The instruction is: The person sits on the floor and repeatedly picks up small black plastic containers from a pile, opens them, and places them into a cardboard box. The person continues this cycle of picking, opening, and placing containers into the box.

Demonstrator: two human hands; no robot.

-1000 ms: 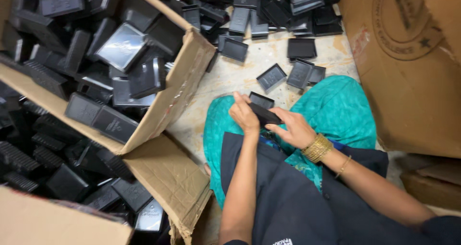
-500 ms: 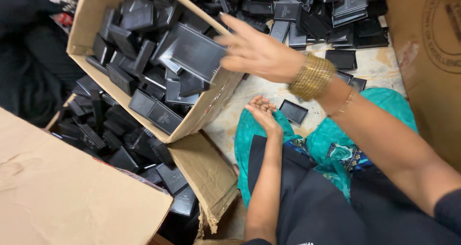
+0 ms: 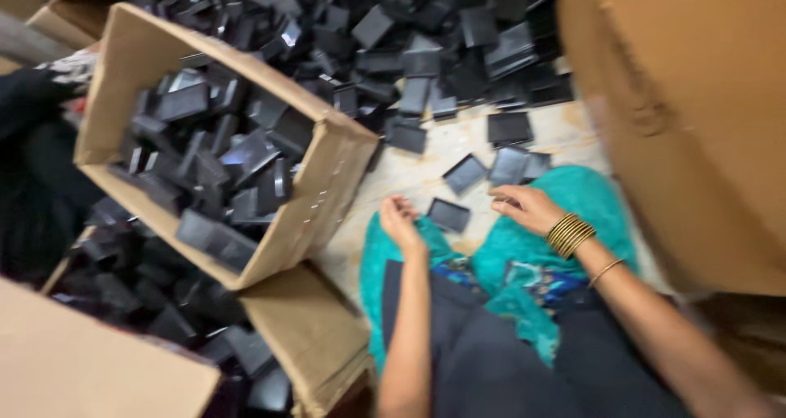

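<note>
Cardboard box (image 3: 323, 185) | flat black tray (image 3: 449, 215) between empty left hand (image 3: 401, 220), right hand (image 3: 528, 207)

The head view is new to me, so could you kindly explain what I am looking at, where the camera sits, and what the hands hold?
The camera is worn on a person's head and looks down at their lap and two bare hands; no machine is involved. The left hand is loosely curled and looks empty. The right hand, with gold bangles at the wrist, rests on the teal-clothed knee near small flat black trays lying on the pale floor. It seems to hold nothing, though the picture is blurred. To the left, an open cardboard box is filled with the same black trays, and a large heap lies beyond.
</note>
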